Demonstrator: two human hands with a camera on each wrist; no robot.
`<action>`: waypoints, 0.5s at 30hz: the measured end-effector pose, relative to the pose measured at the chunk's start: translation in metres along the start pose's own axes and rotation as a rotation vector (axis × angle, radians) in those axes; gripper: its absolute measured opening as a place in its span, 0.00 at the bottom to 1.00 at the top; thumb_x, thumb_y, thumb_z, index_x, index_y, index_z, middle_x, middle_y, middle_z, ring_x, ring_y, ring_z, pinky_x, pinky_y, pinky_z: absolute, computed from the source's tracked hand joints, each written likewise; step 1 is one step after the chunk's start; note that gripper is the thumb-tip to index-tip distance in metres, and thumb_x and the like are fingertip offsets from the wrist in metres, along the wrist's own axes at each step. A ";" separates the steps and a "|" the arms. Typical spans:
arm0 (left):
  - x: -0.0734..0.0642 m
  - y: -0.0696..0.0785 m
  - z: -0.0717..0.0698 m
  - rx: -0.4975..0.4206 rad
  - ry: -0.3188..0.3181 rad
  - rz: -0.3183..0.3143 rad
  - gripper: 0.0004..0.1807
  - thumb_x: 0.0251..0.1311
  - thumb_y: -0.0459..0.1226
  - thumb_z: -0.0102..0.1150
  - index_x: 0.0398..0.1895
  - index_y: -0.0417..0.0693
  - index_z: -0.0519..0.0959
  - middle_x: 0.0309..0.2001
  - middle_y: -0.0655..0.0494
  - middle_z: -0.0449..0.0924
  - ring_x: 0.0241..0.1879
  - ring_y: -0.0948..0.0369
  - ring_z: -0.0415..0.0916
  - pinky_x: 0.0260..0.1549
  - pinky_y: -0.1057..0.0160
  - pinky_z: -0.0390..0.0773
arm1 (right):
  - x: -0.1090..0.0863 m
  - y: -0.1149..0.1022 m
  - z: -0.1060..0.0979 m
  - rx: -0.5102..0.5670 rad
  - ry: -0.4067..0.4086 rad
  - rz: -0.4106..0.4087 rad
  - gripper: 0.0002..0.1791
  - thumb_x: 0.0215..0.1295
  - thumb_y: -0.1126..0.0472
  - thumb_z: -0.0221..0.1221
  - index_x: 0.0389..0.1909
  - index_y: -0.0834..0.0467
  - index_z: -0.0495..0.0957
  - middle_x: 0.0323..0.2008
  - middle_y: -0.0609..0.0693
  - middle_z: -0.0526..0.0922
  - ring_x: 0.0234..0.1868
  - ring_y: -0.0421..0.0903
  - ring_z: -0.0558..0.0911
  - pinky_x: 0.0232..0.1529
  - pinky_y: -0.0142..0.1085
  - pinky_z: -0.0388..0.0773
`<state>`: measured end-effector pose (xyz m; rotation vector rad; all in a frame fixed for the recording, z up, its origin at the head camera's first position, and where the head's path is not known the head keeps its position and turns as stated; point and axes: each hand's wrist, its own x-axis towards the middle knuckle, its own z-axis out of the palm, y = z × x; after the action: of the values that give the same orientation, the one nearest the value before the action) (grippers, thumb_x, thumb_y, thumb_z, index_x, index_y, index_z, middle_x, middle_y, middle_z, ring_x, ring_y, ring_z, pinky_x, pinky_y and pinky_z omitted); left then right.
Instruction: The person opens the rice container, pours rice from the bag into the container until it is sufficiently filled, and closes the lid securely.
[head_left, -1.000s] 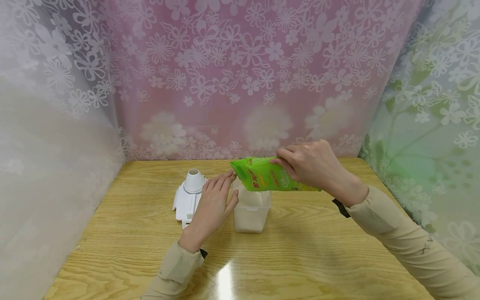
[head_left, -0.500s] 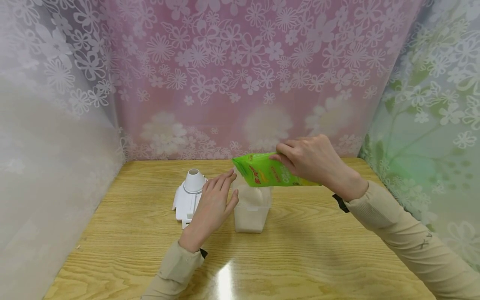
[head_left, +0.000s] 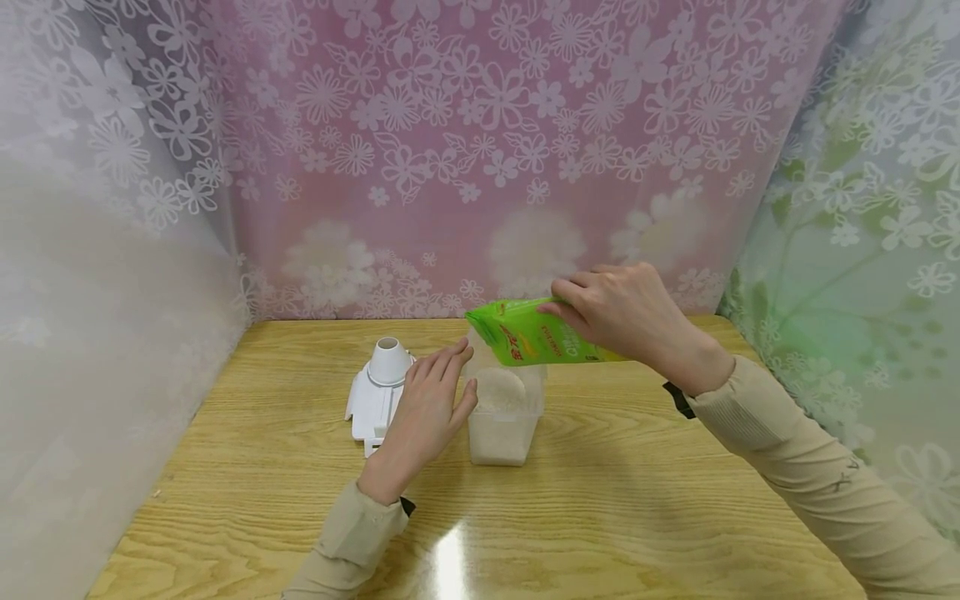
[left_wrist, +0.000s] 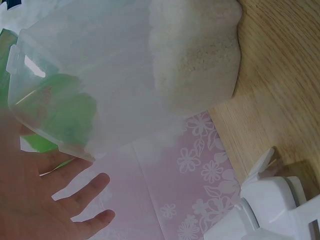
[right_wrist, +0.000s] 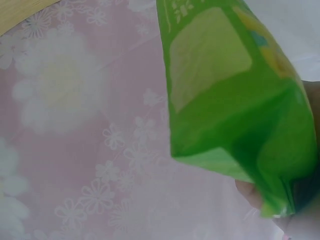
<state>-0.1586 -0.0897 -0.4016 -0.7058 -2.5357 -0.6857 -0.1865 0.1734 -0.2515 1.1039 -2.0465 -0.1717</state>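
Observation:
My right hand (head_left: 626, 308) grips a green printed food bag (head_left: 536, 333), held tilted on its side over a translucent plastic container (head_left: 528, 392). The bag's mouth end points left, above the container's opening. Pale grain (left_wrist: 200, 60) fills the lower part of the container, as the left wrist view shows. My left hand (head_left: 427, 404) has its fingers extended at the container's upper left rim, close under the bag's end. In the right wrist view the bag's folded green bottom (right_wrist: 240, 130) covers most of my right fingers.
A white plastic lid with a cone-shaped spout (head_left: 388, 362) lies on the wooden table (head_left: 637, 500), left of the container and partly behind my left hand. Floral curtains (head_left: 450, 167) hang along the table's back and sides.
My right hand and the bag have risen slightly, showing more of the container's opening and the grain inside. My left hand has stayed in place.

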 end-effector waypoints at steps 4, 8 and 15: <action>0.002 0.001 0.001 0.001 -0.003 -0.012 0.23 0.76 0.42 0.45 0.69 0.42 0.72 0.73 0.50 0.68 0.66 0.46 0.68 0.67 0.42 0.64 | 0.000 0.005 0.004 0.001 0.009 0.004 0.25 0.74 0.46 0.55 0.20 0.54 0.64 0.11 0.44 0.60 0.11 0.39 0.55 0.13 0.32 0.50; 0.003 0.002 0.002 0.000 -0.008 -0.022 0.23 0.76 0.42 0.45 0.68 0.42 0.72 0.73 0.50 0.68 0.66 0.46 0.68 0.68 0.42 0.63 | -0.001 0.010 0.008 -0.015 0.025 0.025 0.21 0.71 0.47 0.59 0.22 0.56 0.71 0.12 0.46 0.68 0.09 0.41 0.62 0.11 0.32 0.53; 0.007 0.003 0.003 -0.003 0.004 -0.022 0.23 0.76 0.42 0.45 0.68 0.41 0.72 0.72 0.49 0.68 0.66 0.46 0.68 0.67 0.42 0.64 | -0.004 0.017 0.012 0.013 0.039 0.084 0.16 0.67 0.49 0.64 0.27 0.56 0.78 0.16 0.48 0.79 0.10 0.43 0.68 0.10 0.32 0.54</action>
<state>-0.1628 -0.0829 -0.3993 -0.6779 -2.5425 -0.6984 -0.2047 0.1843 -0.2543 1.0192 -2.0570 -0.0943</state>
